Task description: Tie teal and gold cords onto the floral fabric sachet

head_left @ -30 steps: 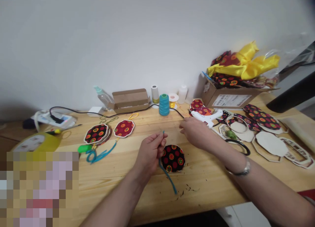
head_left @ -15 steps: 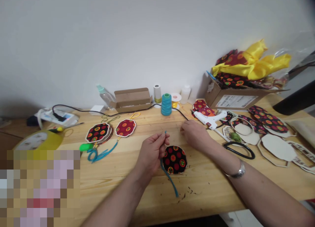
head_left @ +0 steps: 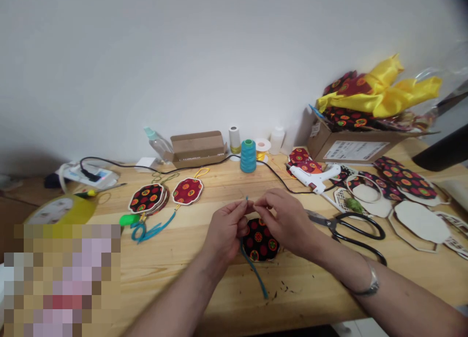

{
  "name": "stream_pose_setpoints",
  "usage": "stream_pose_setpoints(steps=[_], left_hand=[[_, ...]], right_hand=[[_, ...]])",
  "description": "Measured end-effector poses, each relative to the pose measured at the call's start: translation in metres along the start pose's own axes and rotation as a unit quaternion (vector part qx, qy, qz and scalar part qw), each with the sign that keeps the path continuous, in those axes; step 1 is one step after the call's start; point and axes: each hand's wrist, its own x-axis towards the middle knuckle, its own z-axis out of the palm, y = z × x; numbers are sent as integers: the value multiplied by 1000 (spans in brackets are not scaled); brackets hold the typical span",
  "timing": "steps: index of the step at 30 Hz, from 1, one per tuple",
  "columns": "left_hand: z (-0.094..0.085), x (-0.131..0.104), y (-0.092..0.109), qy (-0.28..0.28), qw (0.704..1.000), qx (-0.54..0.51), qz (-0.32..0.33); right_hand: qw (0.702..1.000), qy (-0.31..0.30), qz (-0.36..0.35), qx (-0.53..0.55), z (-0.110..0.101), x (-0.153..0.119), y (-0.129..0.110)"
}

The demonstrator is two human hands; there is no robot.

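Observation:
My left hand pinches a teal cord; a short end pokes up past the fingertips and the rest hangs down toward the table's front. Close beside it, my right hand has thumb and fingers pressed together near the cord's upper end; whatever they hold is too small to make out. Under both hands lies a black patterned fabric piece, partly covered by them. Behind them a cone of teal thread stands upright.
Black-handled scissors lie by my right forearm, near a white glue gun. At the right are wooden shapes and a cardboard box of fabric. Finished-looking ornaments lie left. A black cable crosses behind.
My right hand has moved left to meet my left hand, uncovering more of the scissors. My left hand keeps its pinch on the cord.

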Motion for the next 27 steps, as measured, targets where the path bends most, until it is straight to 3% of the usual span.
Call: stream_pose_setpoints(steps=[6,27], left_hand=[[-3,1,-1,-13,1000,-24,-10],[-1,1,0,-25,1000,-13,7]], right_hand=[[996,-27,-67,-43,6,-4,0],[995,-22,-93,-36,8,-5,3]])
